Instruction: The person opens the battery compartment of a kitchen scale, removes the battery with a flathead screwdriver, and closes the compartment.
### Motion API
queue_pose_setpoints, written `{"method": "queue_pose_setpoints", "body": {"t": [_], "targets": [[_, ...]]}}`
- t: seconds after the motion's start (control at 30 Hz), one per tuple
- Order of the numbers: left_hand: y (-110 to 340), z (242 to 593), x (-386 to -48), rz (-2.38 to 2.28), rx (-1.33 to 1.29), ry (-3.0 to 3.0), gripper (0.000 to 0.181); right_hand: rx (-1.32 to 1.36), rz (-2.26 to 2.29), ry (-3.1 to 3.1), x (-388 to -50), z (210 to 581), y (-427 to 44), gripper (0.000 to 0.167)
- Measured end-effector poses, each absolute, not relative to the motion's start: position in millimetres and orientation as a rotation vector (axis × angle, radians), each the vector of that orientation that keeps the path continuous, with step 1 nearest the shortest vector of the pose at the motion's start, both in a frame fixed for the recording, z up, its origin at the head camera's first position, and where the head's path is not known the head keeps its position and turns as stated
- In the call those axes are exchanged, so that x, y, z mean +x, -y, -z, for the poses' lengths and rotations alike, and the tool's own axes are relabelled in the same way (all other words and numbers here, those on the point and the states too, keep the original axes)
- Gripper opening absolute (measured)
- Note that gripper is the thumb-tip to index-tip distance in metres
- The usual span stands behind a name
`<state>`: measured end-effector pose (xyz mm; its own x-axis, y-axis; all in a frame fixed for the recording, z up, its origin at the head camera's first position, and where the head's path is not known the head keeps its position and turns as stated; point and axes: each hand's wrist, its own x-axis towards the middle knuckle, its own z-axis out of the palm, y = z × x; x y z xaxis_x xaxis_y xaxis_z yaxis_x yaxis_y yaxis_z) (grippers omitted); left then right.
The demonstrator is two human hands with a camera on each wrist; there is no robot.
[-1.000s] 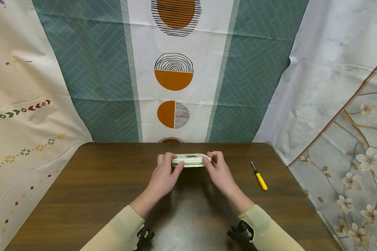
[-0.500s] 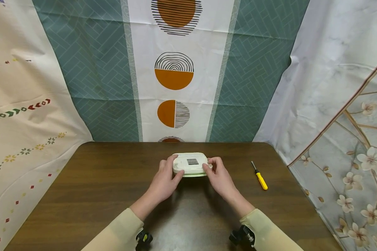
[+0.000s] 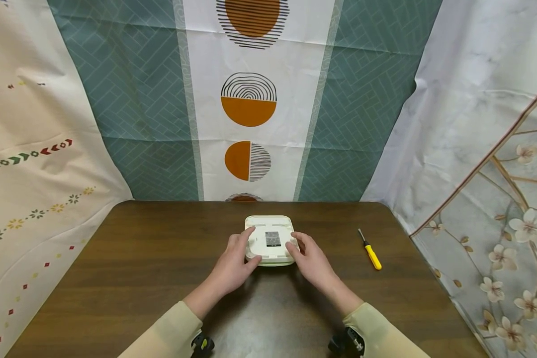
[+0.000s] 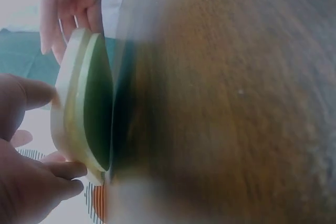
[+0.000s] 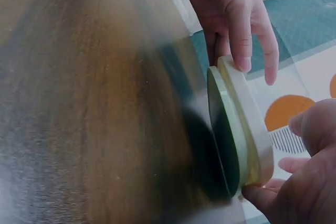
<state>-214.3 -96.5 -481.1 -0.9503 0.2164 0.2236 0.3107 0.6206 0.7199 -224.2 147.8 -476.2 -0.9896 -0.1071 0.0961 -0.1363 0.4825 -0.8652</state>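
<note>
A white, rounded-square device (image 3: 259, 251) with a pale green rim lies back side up just over the brown table, its printed label (image 3: 273, 238) facing upward. Along its left edge my left hand (image 3: 232, 261) holds it, thumb at the near corner and fingers further back. My right hand (image 3: 311, 256) holds the opposite edge. Seen from the left wrist, the device's dark green face (image 4: 98, 103) is turned to the tabletop; whether it touches the wood cannot be told. In the right wrist view, fingertips (image 5: 257, 195) reach under the rim.
A screwdriver (image 3: 370, 251) with a yellow handle lies on the table (image 3: 161, 248) to the right. Behind the table's far edge hangs a green and white patterned cloth (image 3: 250, 164). More patterned cloths hang at both sides.
Between my hands the device has tipped from nearly edge-on to lying almost flat, so its labelled back now shows fully. Its near edge has come down and toward me. The screwdriver stays put.
</note>
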Motion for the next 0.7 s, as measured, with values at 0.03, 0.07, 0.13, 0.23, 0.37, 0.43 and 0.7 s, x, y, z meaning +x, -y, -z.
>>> {"method": "queue_pose_setpoints", "body": {"t": [0.03,0.07,0.13,0.23,0.37,0.43,0.7], "targets": [[96.6,481.6,-213.7,1.238,-0.448,2.726,0.076,0.230,-1.555,2.690,-223.4,477.3,-147.9,0.054],[96.7,482.3,-213.1,1.231,-0.449,2.728,0.076,0.241,-1.546,2.699,-222.4,478.3,-148.0,0.054],[97.1,483.5,-211.9,1.213,-0.456,2.733,0.075,0.267,-1.526,2.720,-220.6,480.2,-148.3,0.055],[97.8,485.4,-210.4,1.192,-0.474,2.743,0.075,0.304,-1.500,2.738,-218.6,483.2,-149.3,0.055],[98.6,487.8,-209.6,1.193,-0.497,2.754,0.075,0.340,-1.491,2.724,-218.2,486.1,-150.8,0.055],[98.9,488.9,-209.4,1.194,-0.500,2.758,0.074,0.353,-1.492,2.716,-218.4,487.0,-151.4,0.055],[99.3,491.1,-208.1,1.171,-0.497,2.759,0.074,0.382,-1.464,2.721,-218.5,489.6,-152.8,0.054]]}}
